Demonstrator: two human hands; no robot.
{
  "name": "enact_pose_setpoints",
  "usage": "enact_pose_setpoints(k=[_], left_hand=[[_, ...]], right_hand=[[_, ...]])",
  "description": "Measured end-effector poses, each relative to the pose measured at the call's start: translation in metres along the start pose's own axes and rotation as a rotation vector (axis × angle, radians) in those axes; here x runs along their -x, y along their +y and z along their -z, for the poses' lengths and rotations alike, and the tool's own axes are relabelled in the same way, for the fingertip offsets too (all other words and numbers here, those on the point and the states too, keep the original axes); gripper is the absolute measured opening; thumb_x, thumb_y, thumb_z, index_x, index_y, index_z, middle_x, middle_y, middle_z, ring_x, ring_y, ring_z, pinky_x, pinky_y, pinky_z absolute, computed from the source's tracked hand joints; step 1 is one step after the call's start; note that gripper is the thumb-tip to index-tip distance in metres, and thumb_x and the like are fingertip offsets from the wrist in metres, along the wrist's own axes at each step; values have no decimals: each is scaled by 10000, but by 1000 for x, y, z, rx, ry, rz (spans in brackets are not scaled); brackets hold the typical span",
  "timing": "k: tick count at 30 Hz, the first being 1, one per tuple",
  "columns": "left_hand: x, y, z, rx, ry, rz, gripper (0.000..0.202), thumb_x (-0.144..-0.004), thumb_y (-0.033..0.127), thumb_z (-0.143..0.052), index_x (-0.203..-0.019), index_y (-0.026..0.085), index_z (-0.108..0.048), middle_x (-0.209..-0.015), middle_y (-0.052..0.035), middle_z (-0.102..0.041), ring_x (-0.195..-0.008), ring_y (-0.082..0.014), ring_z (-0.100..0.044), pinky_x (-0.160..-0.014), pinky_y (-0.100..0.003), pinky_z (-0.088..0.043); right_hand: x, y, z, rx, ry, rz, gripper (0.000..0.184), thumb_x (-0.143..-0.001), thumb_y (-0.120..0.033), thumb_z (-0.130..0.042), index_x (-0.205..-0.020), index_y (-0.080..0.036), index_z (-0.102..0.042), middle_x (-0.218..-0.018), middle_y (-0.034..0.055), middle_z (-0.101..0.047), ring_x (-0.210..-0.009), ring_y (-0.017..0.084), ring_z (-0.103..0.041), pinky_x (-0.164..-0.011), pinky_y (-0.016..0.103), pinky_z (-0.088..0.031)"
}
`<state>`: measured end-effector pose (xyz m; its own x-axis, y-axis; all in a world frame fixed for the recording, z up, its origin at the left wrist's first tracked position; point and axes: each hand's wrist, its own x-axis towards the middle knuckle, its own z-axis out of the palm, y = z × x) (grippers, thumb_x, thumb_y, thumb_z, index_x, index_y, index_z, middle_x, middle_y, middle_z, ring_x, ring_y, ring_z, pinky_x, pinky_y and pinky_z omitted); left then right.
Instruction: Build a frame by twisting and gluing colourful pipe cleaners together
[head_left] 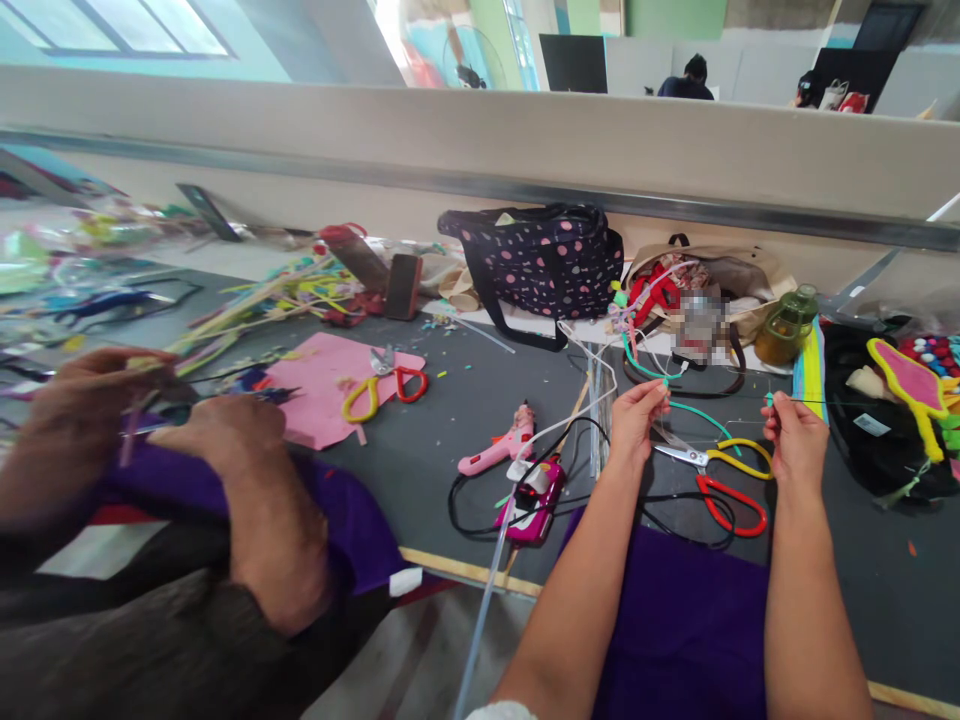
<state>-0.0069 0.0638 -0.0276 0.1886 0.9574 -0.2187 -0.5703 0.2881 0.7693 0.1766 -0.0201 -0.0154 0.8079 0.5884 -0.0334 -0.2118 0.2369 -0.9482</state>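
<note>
My left hand (637, 420) is closed in a pinch, with a small teal-green tip showing above its fingers. Level with it on the right, my right hand (799, 435) also pinches a small green piece, and a thin dark wire (834, 402) runs out past its fingers. What links the two hands is too fine to make out. Between my forearms lie scissors (705, 458) with one yellow and one red handle, their blades pointing toward my left hand. A curved teal-green strip (709, 413) lies just behind them. Purple cloth (686, 620) covers my lap.
A pink glue gun (501, 448) and a magenta power strip (536, 505) with cables lie left of my arm. A co-worker's hands (232, 435) work farther left, near pink paper (315, 380) and other scissors. Behind stand a dotted bag (544, 262) and a green bottle (787, 325).
</note>
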Motion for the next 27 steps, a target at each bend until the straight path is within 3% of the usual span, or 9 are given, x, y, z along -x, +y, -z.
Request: enact_pose_setpoints(k=[27], left_hand=[[-1,-1,0,8,21,-73,343,-514,268,-853,-804,127,-735,-668,-21,-685,-556,-78,-580,-597,-227,-464]], right_hand=[[0,0,0,-18,-39,12,335,-573,-407,-819,-691,-139,-656,-551,-9,-633,-408,49,-465,-330,142,-351]])
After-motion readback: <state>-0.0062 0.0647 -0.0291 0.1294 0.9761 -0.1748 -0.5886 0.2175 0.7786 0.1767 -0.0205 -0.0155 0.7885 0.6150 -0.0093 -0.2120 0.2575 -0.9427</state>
